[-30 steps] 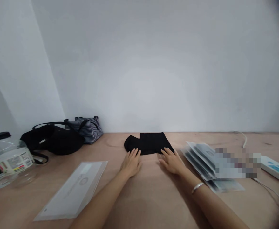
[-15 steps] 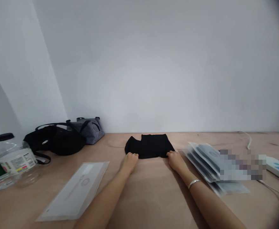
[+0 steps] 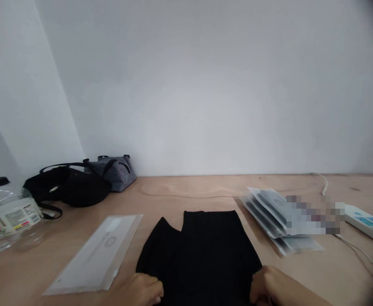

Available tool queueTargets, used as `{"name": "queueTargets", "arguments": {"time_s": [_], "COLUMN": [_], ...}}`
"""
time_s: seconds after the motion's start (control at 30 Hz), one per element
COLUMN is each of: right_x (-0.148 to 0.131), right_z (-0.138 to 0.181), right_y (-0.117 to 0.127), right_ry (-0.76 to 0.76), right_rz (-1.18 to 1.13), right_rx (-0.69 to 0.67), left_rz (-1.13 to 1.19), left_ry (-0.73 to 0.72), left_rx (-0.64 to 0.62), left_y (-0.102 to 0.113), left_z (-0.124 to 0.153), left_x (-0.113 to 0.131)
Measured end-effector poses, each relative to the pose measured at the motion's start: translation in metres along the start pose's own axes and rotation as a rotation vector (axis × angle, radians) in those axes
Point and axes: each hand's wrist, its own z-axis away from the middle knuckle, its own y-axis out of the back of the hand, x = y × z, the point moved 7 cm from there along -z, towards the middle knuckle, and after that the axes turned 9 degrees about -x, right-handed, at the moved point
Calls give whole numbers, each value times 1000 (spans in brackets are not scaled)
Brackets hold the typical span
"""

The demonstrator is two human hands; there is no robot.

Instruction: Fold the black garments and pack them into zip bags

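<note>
Clutches black cloth (image 3: pixel 213 255) with left hand (image 3: pixel 143 289) and right hand (image 3: pixel 267 281) curled, apart, well short of tabletop's (image 3: pixel 180 199) edge beneath wall (image 3: pixel 212 93).

"What's by the far edge of the table (image 3: pixel 180 186)?"
"A striped bag (image 3: pixel 122 174) with dark handles, near the left corner. Just in front of it lies something soft and black (image 3: pixel 84 189) with a strap; I can't tell if it's a bag or a cap."
"And nearer, on the left side?"
"A clear bottle (image 3: pixel 19 216), upright, dark cap on, with a white label. The green label could be a second bottle's."
"On the right side?"
"A white power strip (image 3: pixel 363 220) with blue markings. A pale cable (image 3: pixel 325 185) comes in from the far edge."
"Behind everything?"
"A plain pale wall (image 3: pixel 186 93)."
</note>
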Motion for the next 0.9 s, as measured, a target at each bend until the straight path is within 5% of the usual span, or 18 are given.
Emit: {"name": "queueTargets", "arguments": {"time_s": [0.17,0.37,0.57,0.73,0.9], "right_x": [-4,18,40,33,11], "right_z": [-11,-88,-141,-136,-121], "right_y": [46,93,77,65,39], "right_ry": [13,-198,-258,-260,-58], "right_rz": [33,440,469,417,298], "right_rx": [23,171,218,313,253], "left_rz": [189,59,-3,-45,-18], "left_ry": [28,272,377,386,319], "left_rx": [128,225,312,490,449], "left_y": [51,89,90,88,45], "left_z": [2,-54,-107,-101,-87], "left_x": [-3,-55,-87,-64,-40]}}
